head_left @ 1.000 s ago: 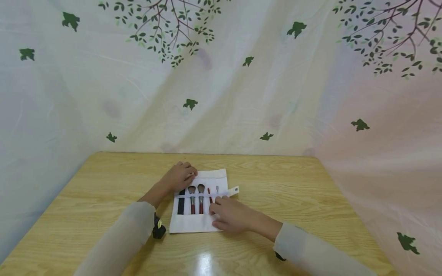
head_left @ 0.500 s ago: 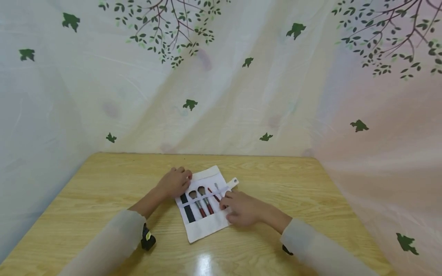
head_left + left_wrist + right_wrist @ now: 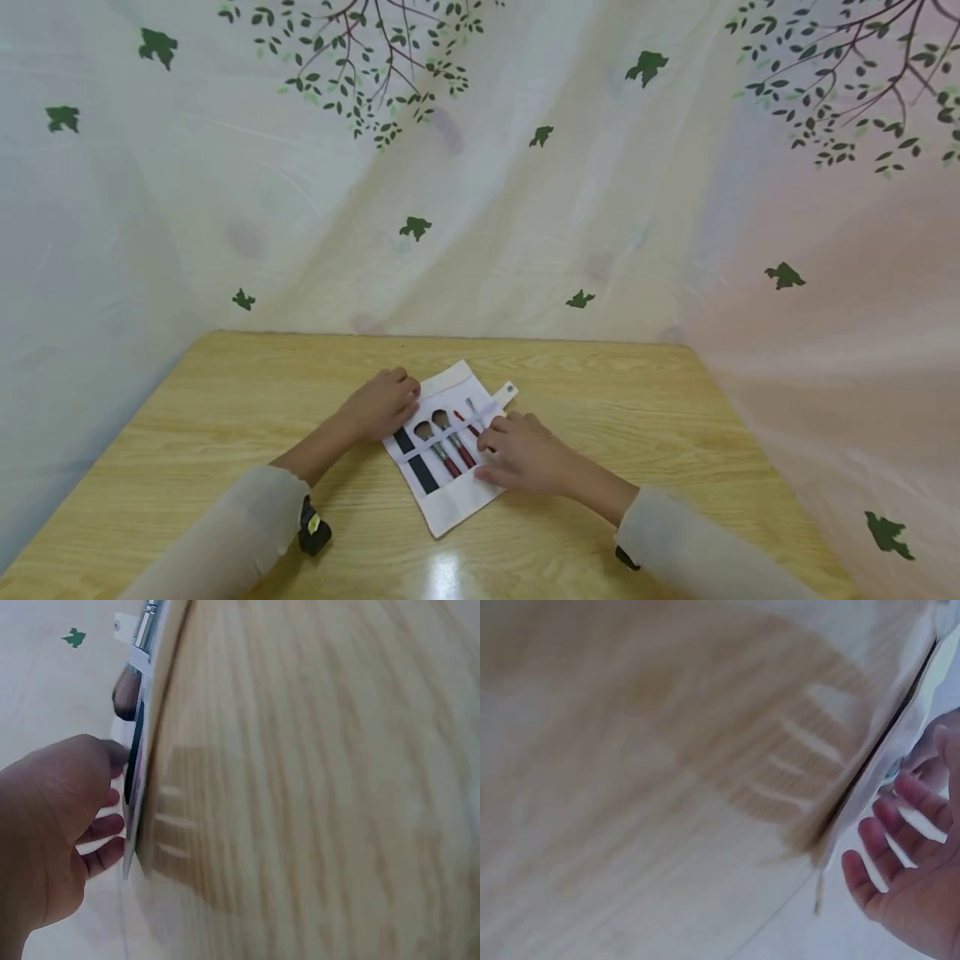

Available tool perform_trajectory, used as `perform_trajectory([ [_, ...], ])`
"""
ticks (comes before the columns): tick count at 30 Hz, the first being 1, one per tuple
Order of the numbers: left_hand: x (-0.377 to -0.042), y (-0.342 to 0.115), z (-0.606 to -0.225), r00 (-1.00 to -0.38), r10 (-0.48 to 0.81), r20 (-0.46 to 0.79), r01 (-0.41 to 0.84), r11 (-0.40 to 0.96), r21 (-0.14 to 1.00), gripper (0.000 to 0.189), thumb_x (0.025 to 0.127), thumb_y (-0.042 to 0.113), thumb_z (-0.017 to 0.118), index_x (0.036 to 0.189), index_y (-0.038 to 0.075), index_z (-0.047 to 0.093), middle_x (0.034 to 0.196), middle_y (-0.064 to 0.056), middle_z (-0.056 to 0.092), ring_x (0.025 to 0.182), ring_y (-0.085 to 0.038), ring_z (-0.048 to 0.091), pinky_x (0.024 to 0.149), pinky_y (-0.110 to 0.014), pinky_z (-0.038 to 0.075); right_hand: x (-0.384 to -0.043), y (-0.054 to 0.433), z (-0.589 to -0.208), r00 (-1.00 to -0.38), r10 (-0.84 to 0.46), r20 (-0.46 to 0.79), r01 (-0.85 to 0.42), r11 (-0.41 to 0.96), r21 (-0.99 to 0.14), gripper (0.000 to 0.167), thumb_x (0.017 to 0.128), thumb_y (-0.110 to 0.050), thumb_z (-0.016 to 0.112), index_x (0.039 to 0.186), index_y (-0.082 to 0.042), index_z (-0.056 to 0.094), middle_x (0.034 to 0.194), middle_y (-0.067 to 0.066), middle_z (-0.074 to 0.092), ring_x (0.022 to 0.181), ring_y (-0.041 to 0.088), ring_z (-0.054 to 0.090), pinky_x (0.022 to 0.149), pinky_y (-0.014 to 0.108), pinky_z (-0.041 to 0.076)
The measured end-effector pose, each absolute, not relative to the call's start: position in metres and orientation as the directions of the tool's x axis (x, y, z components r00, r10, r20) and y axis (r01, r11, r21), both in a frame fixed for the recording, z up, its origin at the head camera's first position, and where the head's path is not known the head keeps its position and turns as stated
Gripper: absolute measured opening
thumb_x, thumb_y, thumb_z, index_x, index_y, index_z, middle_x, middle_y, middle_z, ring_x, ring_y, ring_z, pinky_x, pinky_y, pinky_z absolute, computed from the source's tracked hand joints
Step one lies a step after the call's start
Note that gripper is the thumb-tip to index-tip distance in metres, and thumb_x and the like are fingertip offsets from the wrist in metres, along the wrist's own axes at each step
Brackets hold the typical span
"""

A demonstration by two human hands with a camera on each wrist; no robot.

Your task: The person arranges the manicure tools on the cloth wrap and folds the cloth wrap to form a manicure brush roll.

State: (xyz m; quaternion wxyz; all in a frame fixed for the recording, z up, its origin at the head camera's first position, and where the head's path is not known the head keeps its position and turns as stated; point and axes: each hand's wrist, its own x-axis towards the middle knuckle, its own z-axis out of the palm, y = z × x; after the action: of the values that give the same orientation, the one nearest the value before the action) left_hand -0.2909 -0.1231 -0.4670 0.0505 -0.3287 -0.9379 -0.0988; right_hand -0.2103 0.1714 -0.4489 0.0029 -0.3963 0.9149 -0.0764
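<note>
A white fabric brush case (image 3: 461,507) lies spread out and slanted on the table. Under its elastic band sit a black strip (image 3: 426,477), a makeup brush (image 3: 451,467), a second makeup brush (image 3: 468,458), a thin red-handled tool (image 3: 470,427) and a small pale-tipped one. My left hand (image 3: 382,406) touches the case's upper left edge; in the left wrist view its thumb lies against the case. Over the right side rests my right hand (image 3: 528,456), hiding the lower ends of the thin tools. The right wrist view shows its fingers (image 3: 889,821) spread and loosely bent.
A snap tab (image 3: 508,392) sticks out from the case's right side. The wooden table (image 3: 637,400) ends at the back against a pale curtain (image 3: 480,275) printed with leaves and birds. Black wrist-worn devices (image 3: 313,529) hang below the sleeves.
The case has turned counterclockwise, its top edge swinging left and its bottom edge right. My left hand has moved slightly nearer; my right hand has shifted right with the case.
</note>
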Motion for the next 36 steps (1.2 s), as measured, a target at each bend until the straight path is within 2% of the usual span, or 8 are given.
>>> perform_trajectory([
  [4,-0.293,-0.125,-0.473,-0.733,0.661,0.158,0.677,0.731,0.085,0.032,0.106,0.028,0.056,0.131,0.01,0.063,0.127,-0.013,0.059,0.114,-0.034,0.055,0.09,-0.052,0.049,-0.193,0.158,-0.45,-0.757,-0.653,0.011,-0.652,0.756,-0.061,0.054,0.098,-0.064,0.054,0.126,-0.019,0.063,0.119,0.001,0.061,0.107,0.021,0.052,0.086,0.045,0.045],
  [7,-0.292,-0.126,-0.474,-0.735,0.667,0.126,0.678,0.729,0.095,0.039,0.106,0.036,0.054,0.137,0.012,0.06,0.133,-0.012,0.057,0.119,-0.033,0.052,0.093,-0.054,0.047,-0.183,0.152,-0.453,-0.796,-0.606,-0.004,-0.606,0.795,-0.022,0.064,0.095,-0.07,0.052,0.131,-0.017,0.06,0.125,0.004,0.059,0.109,0.025,0.053,0.086,0.05,0.048],
  [12,-0.29,-0.129,-0.472,-0.757,0.65,0.072,0.653,0.747,0.127,0.048,0.105,0.047,0.052,0.143,0.016,0.056,0.137,-0.01,0.053,0.121,-0.031,0.048,0.097,-0.054,0.044,-0.175,0.146,-0.454,-0.845,-0.535,0.022,-0.535,0.842,-0.074,0.062,0.093,-0.066,0.06,0.127,-0.014,0.06,0.122,0.007,0.058,0.104,0.027,0.053,0.079,0.05,0.049],
  [18,-0.285,-0.129,-0.473,-0.774,0.632,0.045,0.632,0.766,0.116,0.051,0.105,0.05,0.051,0.144,0.017,0.054,0.136,-0.009,0.051,0.118,-0.03,0.047,0.095,-0.052,0.043,-0.175,0.145,-0.454,-0.862,-0.507,0.017,-0.506,0.858,-0.082,0.062,0.091,-0.06,0.066,0.13,-0.012,0.06,0.125,0.009,0.059,0.106,0.028,0.053,0.081,0.051,0.049],
  [23,-0.275,-0.126,-0.471,-0.789,0.612,0.048,0.613,0.78,0.128,0.052,0.104,0.049,0.055,0.141,0.013,0.056,0.132,-0.01,0.051,0.113,-0.031,0.046,0.091,-0.051,0.044,-0.184,0.156,-0.454,-0.842,-0.539,-0.007,-0.537,0.84,-0.082,0.064,0.091,-0.056,0.067,0.137,-0.012,0.057,0.131,0.009,0.057,0.112,0.029,0.052,0.086,0.053,0.049],
  [29,-0.253,-0.114,-0.471,-0.836,0.544,0.076,0.549,0.824,0.14,0.049,0.102,0.044,0.06,0.135,0.008,0.058,0.122,-0.013,0.053,0.101,-0.031,0.047,0.082,-0.047,0.046,-0.206,0.188,-0.451,-0.75,-0.657,-0.068,-0.648,0.752,-0.122,0.064,0.096,-0.053,0.062,0.146,-0.016,0.051,0.143,0.009,0.051,0.125,0.03,0.047,0.097,0.056,0.044],
  [32,-0.239,-0.104,-0.472,-0.863,0.498,0.089,0.506,0.847,0.161,0.051,0.101,0.043,0.062,0.132,0.003,0.058,0.117,-0.014,0.053,0.096,-0.032,0.045,0.078,-0.047,0.046,-0.215,0.203,-0.449,-0.713,-0.696,-0.083,-0.681,0.716,-0.152,0.063,0.096,-0.052,0.062,0.148,-0.018,0.05,0.146,0.008,0.05,0.13,0.029,0.045,0.103,0.057,0.041],
  [36,-0.226,-0.093,-0.474,-0.891,0.44,0.11,0.453,0.876,0.165,0.053,0.1,0.045,0.063,0.128,0.0,0.058,0.11,-0.014,0.051,0.091,-0.031,0.042,0.074,-0.045,0.045,-0.225,0.217,-0.449,-0.699,-0.71,-0.083,-0.692,0.701,-0.171,0.06,0.096,-0.05,0.062,0.147,-0.021,0.051,0.146,0.003,0.05,0.131,0.026,0.044,0.105,0.055,0.039],
])
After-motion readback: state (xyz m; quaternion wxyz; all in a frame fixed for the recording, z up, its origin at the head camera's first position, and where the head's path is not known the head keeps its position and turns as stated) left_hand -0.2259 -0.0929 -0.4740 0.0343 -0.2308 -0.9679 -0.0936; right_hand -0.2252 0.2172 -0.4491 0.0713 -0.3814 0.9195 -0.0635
